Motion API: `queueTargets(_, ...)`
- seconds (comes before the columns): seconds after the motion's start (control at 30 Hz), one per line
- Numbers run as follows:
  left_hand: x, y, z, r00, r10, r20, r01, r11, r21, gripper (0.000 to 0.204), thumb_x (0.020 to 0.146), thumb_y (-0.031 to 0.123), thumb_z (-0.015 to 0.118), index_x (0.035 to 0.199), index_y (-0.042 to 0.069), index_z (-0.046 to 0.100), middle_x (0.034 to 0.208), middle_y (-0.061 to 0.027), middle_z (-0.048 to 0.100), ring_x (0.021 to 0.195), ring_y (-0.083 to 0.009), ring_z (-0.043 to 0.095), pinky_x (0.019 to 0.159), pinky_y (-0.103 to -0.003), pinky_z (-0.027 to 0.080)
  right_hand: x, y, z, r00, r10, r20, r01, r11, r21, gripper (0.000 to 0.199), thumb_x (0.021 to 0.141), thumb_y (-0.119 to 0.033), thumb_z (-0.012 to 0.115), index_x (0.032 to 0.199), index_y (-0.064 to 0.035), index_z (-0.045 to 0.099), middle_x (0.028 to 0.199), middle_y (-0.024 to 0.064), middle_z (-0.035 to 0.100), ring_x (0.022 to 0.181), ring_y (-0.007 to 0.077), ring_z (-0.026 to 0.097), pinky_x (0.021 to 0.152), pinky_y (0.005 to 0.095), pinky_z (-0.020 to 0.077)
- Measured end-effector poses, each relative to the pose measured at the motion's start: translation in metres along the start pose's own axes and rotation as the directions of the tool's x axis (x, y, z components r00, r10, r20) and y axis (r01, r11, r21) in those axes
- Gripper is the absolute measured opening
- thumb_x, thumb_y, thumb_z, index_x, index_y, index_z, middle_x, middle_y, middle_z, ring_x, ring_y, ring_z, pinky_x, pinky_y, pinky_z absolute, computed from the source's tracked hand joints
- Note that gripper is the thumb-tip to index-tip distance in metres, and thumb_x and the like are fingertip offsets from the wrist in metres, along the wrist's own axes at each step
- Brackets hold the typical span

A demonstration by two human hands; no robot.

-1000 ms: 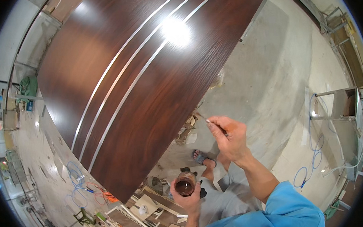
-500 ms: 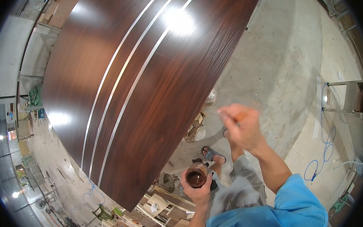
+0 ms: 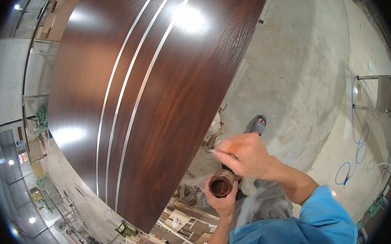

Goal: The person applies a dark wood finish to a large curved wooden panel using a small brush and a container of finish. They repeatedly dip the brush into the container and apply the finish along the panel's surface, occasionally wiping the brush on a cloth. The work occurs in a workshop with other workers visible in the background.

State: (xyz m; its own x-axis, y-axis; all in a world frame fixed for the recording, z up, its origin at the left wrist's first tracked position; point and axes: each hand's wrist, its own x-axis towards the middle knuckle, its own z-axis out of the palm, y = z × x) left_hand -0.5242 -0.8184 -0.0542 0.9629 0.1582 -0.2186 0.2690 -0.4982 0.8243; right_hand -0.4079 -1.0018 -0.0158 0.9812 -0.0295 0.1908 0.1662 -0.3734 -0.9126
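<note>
My left hand (image 3: 220, 203) is wrapped round a clear jar (image 3: 222, 184) with dark brown liquid in it, held low in front of my body. Above and slightly right of the jar, my right hand (image 3: 248, 157) is closed on a small orange tool (image 3: 235, 147). A pale tip sticks out past the fingers; blur hides what kind of tool it is. To the left lies a large glossy dark brown wooden panel (image 3: 177, 109) with three pale lengthwise strips. Both hands are off the panel, beyond its right edge.
Grey concrete floor (image 3: 290, 67) spreads to the right, with a coiled blue hose (image 3: 363, 150) on it. Wood offcuts (image 3: 188, 218) and a green crate (image 3: 127, 229) are near the panel's lower end. My sandalled foot (image 3: 259, 125) is right of the panel.
My right hand has come down and left, closer to the jar. The jar has shifted slightly right in view. One foot now shows farther forward, and the panel appears slightly shifted.
</note>
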Motion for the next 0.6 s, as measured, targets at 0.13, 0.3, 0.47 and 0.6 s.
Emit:
queueTargets(0.13,0.006,0.008,0.005,0.998,-0.061,0.017,0.062,0.998,-0.029,0.081,0.068,0.009,0.089,0.136,0.0,0.046,0.124,-0.0139,0.054,0.113,-0.0248,0.058,0.1,-0.036,0.049,0.007,0.006,-0.012,0.987,0.089,-0.138,-0.09,0.996,-0.004,0.01,0.082,-0.01,0.074,0.082,-0.0011,0.07,0.07,0.0112,0.068,0.061,0.0251,0.065,0.057,0.0331,0.0499)
queueTargets(0.3,0.008,0.008,0.008,0.999,-0.046,0.023,0.046,0.999,-0.011,0.081,0.069,0.01,0.089,0.136,0.0,0.045,0.124,-0.0139,0.055,0.114,-0.0248,0.058,0.1,-0.036,0.049,0.011,0.008,-0.032,0.891,0.38,-0.249,-0.359,0.925,0.126,0.014,0.083,-0.017,0.074,0.081,-0.0039,0.07,0.073,0.0109,0.068,0.063,0.028,0.065,0.057,0.0364,0.0506)
queueTargets(0.47,0.007,0.006,0.008,0.999,-0.037,0.016,0.036,0.999,0.025,0.082,0.069,0.01,0.089,0.137,-0.001,0.044,0.123,-0.0138,0.055,0.112,-0.0243,0.059,0.1,-0.035,0.048,0.005,-0.005,-0.013,0.99,0.127,-0.064,-0.124,0.991,0.046,0.011,0.081,-0.012,0.076,0.079,-0.0042,0.069,0.071,0.0106,0.067,0.061,0.0274,0.064,0.056,0.036,0.0491)
queueTargets(0.6,0.008,0.002,0.004,0.999,-0.038,-0.038,0.037,0.999,-0.019,0.08,0.067,0.013,0.092,0.133,-0.001,0.048,0.118,-0.0151,0.06,0.107,-0.0245,0.062,0.095,-0.036,0.051,0.0,-0.007,-0.008,0.961,0.23,-0.155,-0.218,0.972,0.089,0.014,0.082,-0.015,0.075,0.075,-0.0053,0.068,0.068,0.01,0.065,0.062,0.0294,0.064,0.059,0.0384,0.0496)
